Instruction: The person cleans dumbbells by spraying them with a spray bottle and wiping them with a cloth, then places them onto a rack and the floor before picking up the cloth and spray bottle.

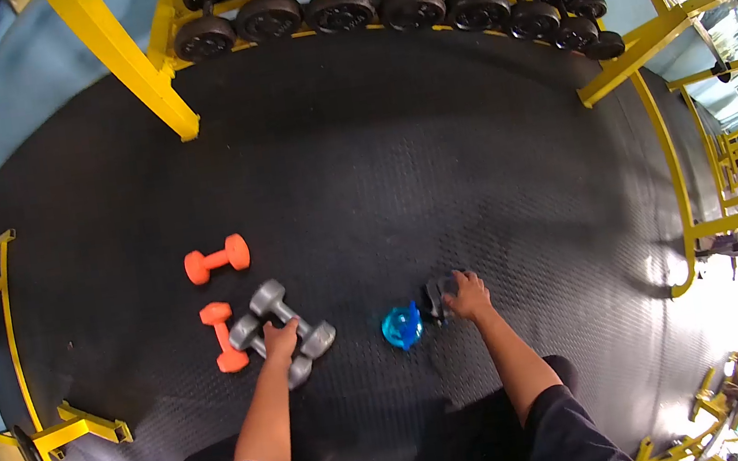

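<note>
Two grey dumbbells lie side by side on the black mat. My left hand [281, 339] is closed round the handle of the nearer grey dumbbell [300, 370], hiding most of that handle. Just beyond it rests the other grey dumbbell [284, 311], its handle in view. My right hand [468, 296] has its fingers curled at a dark, crumpled item [439, 298] that looks like a workout glove; its exact kind is unclear. Left of that item is a blue bottle [401, 327], seen from above. An orange dumbbell [224, 337] lies left of the grey pair, and another orange dumbbell [217, 259] lies farther off.
A yellow rack [176, 107] holding rows of black dumbbells [340, 10] spans the far side. More yellow frames stand at the left [9, 315] and right [671, 153]. Black textured mat [362, 175] covers the floor. My bent legs are at the bottom.
</note>
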### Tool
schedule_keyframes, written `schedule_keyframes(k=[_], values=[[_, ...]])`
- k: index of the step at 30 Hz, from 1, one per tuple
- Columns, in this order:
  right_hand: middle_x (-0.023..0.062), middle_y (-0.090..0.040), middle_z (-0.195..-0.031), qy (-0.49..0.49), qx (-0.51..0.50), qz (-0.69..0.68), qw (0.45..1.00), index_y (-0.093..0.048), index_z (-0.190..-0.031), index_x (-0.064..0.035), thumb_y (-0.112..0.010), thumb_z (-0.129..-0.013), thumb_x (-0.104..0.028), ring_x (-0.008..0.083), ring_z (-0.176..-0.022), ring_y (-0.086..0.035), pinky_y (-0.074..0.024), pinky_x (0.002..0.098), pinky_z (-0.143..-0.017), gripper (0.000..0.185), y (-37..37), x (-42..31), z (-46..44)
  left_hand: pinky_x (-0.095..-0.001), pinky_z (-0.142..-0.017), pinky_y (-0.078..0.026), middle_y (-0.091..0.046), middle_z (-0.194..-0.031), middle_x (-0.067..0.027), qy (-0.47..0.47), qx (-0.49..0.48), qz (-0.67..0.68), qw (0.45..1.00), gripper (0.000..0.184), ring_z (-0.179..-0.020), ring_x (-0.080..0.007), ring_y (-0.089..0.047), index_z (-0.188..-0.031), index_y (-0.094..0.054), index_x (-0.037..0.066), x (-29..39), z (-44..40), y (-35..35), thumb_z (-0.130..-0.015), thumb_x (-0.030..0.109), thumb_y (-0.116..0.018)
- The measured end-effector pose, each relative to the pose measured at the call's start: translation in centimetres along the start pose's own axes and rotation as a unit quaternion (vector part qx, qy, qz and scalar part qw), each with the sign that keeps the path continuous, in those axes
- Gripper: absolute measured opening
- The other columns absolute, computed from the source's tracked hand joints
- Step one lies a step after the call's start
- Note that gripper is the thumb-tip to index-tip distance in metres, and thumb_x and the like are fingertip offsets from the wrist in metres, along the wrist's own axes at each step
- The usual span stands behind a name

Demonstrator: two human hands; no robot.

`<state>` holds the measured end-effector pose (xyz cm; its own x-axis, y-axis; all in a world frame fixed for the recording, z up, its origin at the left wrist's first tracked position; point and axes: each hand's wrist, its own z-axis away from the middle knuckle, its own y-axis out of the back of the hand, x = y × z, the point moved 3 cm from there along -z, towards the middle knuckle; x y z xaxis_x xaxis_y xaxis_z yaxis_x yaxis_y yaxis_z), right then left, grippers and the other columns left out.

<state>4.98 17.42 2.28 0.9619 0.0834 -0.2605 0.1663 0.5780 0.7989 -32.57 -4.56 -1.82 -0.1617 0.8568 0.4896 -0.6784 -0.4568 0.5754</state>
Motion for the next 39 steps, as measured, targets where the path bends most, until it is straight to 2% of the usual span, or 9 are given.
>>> schedule_keyframes(k=[3,6,12,20,27,31,34,36,39], values=[[0.0164,-0.034,-0.151,0.048,-0.036,0.084,0.995,-0.027,-0.153,-0.0268,-0.075,-0.078,-0.047,0.0378,-0.14,-0.031,-0.029,0.0546,-0.111,0.091,-1.7,-1.3,-2.0,-0.0386,-0.098,-0.045,-0.053,-0.132,-0.021,0.005,-0.002,0.165,0.986,0.075,-0.117,-0.0305,-0.055,-0.139,-0.038,-0.005,0.2,-2.5,-3.4,-0.081,0.021,-0.077],[0.0147,-0.042,-0.143,0.09,0.005,0.191,0.977,-0.045,-0.142,-0.0267,-0.073,-0.08,-0.044,0.0366,-0.135,-0.038,-0.0331,0.0537,-0.108,0.07,-2.8,-1.3,-2.7,-0.0352,-0.065,-0.053,-0.057,-0.111,-0.0151,0.005,0.005,0.299,0.954,0.059,-0.078,-0.0214,-0.063,-0.133,-0.038,-0.003,-2.5,-5.6,-6.6,-0.081,0.006,-0.066],[0.0132,-0.053,-0.129,0.092,0.012,0.151,0.984,-0.065,-0.118,-0.0161,-0.063,-0.087,-0.034,0.0341,-0.125,-0.047,-0.0398,0.0504,-0.102,0.035,-0.7,-0.5,-1.6,-0.0332,-0.055,-0.05,-0.058,-0.087,-0.01,-0.015,-0.051,0.273,0.96,0.046,-0.061,-0.0185,-0.058,-0.126,-0.043,-0.002,-2.4,0.6,-5.6,-0.084,0.008,-0.06],[0.0142,-0.063,-0.129,0.079,-0.171,0.208,0.96,-0.064,-0.117,-0.0156,-0.062,-0.084,-0.019,0.0342,-0.119,-0.061,-0.0516,0.0473,-0.091,0.033,-2.4,-1.1,-2.4,-0.0346,-0.055,-0.05,-0.064,-0.08,-0.0089,-0.148,-0.066,0.062,0.985,0.034,-0.061,-0.0169,-0.063,-0.105,-0.056,-0.005,8.6,12.2,1.8,-0.084,0.019,-0.067],[0.015,-0.067,-0.104,0.122,0.115,-0.093,0.982,-0.062,-0.093,-0.0068,-0.071,-0.076,-0.013,0.0348,-0.104,-0.064,-0.0518,0.0441,-0.086,0.02,2.8,-1.7,-0.2,-0.037,-0.077,-0.053,-0.066,-0.1,-0.0139,-0.305,-0.115,-0.052,0.944,0.053,-0.084,-0.0225,-0.067,-0.128,-0.049,-0.001,13.8,25.0,10.6,-0.087,0.026,-0.07],[0.0105,-0.058,-0.082,0.233,0.199,-0.292,0.906,-0.049,-0.081,-0.0048,-0.069,-0.07,-0.006,0.0279,-0.084,-0.061,-0.0483,0.0394,-0.075,0.022,8.1,-2.4,4.5,-0.0426,-0.093,-0.049,-0.066,-0.114,-0.0213,-0.417,-0.069,-0.049,0.905,0.053,-0.112,-0.0375,-0.062,-0.124,-0.054,-0.001,12.0,26.2,10.6,-0.084,0.028,-0.073],[0.0026,-0.048,-0.072,0.278,0.22,-0.386,0.852,-0.044,-0.079,-0.0074,-0.062,-0.071,-0.001,0.0148,-0.074,-0.054,-0.044,0.0292,-0.067,0.021,11.3,-3.0,6.9,-0.0424,-0.092,-0.049,-0.066,-0.113,-0.0215,-0.397,-0.072,-0.056,0.913,0.052,-0.11,-0.0372,-0.063,-0.123,-0.056,0.0,11.6,25.3,9.1,-0.083,0.028,-0.073],[-0.0004,-0.05,-0.074,0.237,0.021,-0.661,0.712,-0.047,-0.085,-0.01,-0.058,-0.073,0.0,0.0102,-0.073,-0.053,-0.0446,0.0244,-0.068,0.019,14.2,-3.5,9.5,-0.043,-0.091,-0.05,-0.066,-0.111,-0.0235,-0.409,-0.058,-0.047,0.909,0.05,-0.108,-0.0386,-0.063,-0.12,-0.058,-0.001,12.1,26.0,8.6,-0.083,0.029,-0.073],[0.0058,-0.063,-0.096,0.266,-0.06,-0.838,0.473,-0.056,-0.101,-0.0107,-0.073,-0.081,-0.033,0.02,-0.092,-0.062,-0.0505,0.0353,-0.085,0.034,16.9,-5.9,12.3,-0.0419,-0.084,-0.051,-0.069,-0.102,-0.0195,-0.428,-0.032,-0.058,0.902,0.046,-0.097,-0.0344,-0.067,-0.117,-0.06,-0.001,12.5,26.1,7.9,-0.085,0.028,-0.072]])
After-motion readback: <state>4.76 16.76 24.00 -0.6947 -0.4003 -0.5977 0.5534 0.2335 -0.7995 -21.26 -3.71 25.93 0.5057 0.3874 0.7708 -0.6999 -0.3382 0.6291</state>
